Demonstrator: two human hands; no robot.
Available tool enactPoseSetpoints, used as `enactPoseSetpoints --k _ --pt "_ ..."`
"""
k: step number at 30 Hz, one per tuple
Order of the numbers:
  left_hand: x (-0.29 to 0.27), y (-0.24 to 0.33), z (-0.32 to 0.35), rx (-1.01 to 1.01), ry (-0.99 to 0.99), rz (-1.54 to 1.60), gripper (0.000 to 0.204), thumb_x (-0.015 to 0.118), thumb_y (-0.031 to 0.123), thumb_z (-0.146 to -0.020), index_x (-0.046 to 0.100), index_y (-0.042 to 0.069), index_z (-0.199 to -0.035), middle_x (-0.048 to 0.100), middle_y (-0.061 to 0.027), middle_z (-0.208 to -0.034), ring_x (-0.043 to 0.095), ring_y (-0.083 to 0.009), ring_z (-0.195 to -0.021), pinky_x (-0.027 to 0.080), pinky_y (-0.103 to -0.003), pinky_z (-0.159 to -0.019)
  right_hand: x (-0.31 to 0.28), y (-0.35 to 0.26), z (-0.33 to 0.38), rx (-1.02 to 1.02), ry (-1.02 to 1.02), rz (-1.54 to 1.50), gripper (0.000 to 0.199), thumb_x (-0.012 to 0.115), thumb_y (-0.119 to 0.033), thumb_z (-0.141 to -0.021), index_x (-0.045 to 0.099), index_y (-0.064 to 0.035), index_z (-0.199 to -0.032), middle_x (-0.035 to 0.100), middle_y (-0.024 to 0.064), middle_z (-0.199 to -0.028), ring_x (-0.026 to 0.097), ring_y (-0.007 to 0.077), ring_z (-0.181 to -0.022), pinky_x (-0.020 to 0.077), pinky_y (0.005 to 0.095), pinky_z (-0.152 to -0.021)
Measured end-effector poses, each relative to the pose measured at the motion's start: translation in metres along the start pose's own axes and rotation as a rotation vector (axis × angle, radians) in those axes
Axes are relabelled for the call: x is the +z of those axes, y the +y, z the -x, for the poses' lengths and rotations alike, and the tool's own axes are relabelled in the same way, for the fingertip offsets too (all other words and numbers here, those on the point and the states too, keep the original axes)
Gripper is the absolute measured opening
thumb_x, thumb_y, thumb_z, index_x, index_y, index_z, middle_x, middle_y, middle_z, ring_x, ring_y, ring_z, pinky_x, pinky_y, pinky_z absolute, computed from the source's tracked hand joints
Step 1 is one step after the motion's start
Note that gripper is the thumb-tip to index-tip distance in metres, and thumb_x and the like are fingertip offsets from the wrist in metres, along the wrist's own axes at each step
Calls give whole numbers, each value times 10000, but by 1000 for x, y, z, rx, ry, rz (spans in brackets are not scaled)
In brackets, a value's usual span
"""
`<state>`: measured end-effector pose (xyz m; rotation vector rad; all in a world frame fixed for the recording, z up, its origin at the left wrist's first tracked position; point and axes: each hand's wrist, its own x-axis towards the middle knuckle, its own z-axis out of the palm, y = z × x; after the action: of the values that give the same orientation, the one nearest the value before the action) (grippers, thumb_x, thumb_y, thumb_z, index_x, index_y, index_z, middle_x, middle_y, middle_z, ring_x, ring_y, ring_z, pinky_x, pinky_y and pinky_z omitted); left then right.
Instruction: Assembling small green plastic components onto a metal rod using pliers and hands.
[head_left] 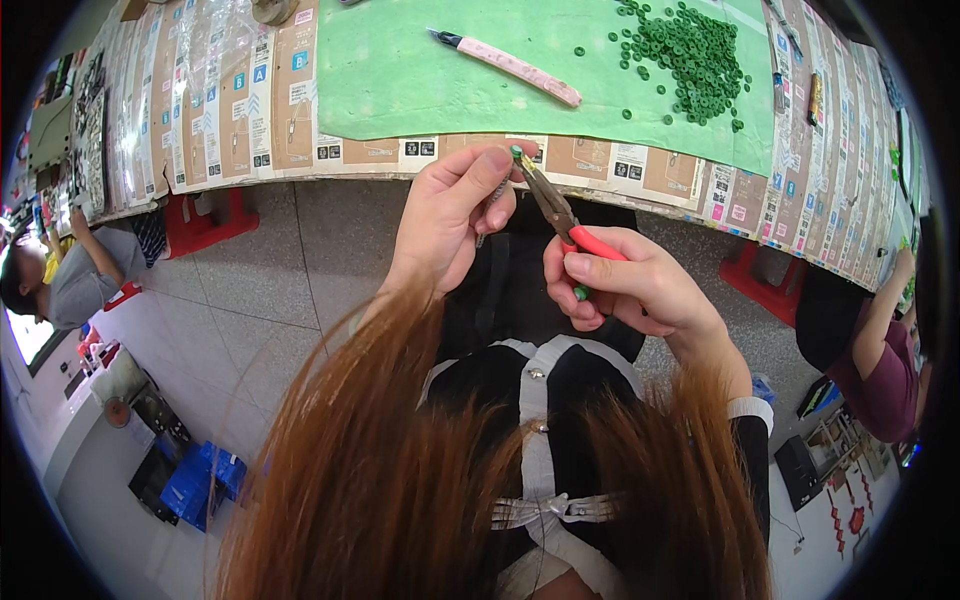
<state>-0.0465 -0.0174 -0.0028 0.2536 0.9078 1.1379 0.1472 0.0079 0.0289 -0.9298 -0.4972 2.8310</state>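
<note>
My left hand (455, 205) is closed in front of the table edge, thumb and forefinger pinching a small green ring (516, 152). A thin dark ridged rod (498, 190) runs down along the same fingers; whether it joins the ring I cannot tell. My right hand (640, 283) is wrapped round pliers (552, 203) with a red handle and dark metal jaws. The jaw tips meet the left fingertips right beside the ring, and whether they grip it is too small to make out. A bit of green (580, 293) shows under my right fingers.
A green sheet (420, 95) covers part of the cardboard-topped table (365, 151). On it lie a pile of small green rings (695, 65) and a pink pen-shaped tool (515, 70). Red stools (210, 222) stand below. People sit at left (90, 262) and right (890, 365).
</note>
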Motion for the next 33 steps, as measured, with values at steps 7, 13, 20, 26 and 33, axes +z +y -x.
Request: enactPoseSetpoints --k 7,13,20,26,33 --pt "8 8 7 212 81 -414 204 560 148 -896 621 -23 -987 557 -14 -766 407 -36 -528 286 -171 -465 5 3 -3 -113 138 325 224 534 -231 -893 493 -12 -870 460 43 -676 397 99 -561 320 227 -488" --pt "-6 10 -2 -276 -196 366 318 489 242 -937 489 -9 -1132 499 -14 -862 332 -41 -515 285 -184 -456 -2 21 -9 -210 -214 -298 217 536 -219 -883 468 -18 -841 433 50 -647 382 117 -546 309 243 -471" --pt "-1 14 -18 239 -9 379 193 481 112 -926 467 34 -1102 514 -31 -936 484 -110 -740 417 -262 -698 -18 3 5 -78 205 389 211 529 -226 -885 525 -18 -854 491 10 -661 431 69 -568 357 217 -490" --pt "8 11 -15 570 -197 201 169 407 89 -949 446 84 -1113 494 -41 -953 483 -142 -833 398 -352 -851 -4 14 -3 -51 334 841 213 537 -204 -872 542 6 -835 510 45 -618 459 109 -585 399 286 -558" --pt "10 5 -7 655 -3 -17 146 436 36 -927 421 29 -1072 575 -160 -1045 574 -207 -979 423 -358 -926 0 10 -5 -218 530 1071 217 554 -198 -861 533 17 -837 549 194 -663 553 326 -614 417 361 -577"
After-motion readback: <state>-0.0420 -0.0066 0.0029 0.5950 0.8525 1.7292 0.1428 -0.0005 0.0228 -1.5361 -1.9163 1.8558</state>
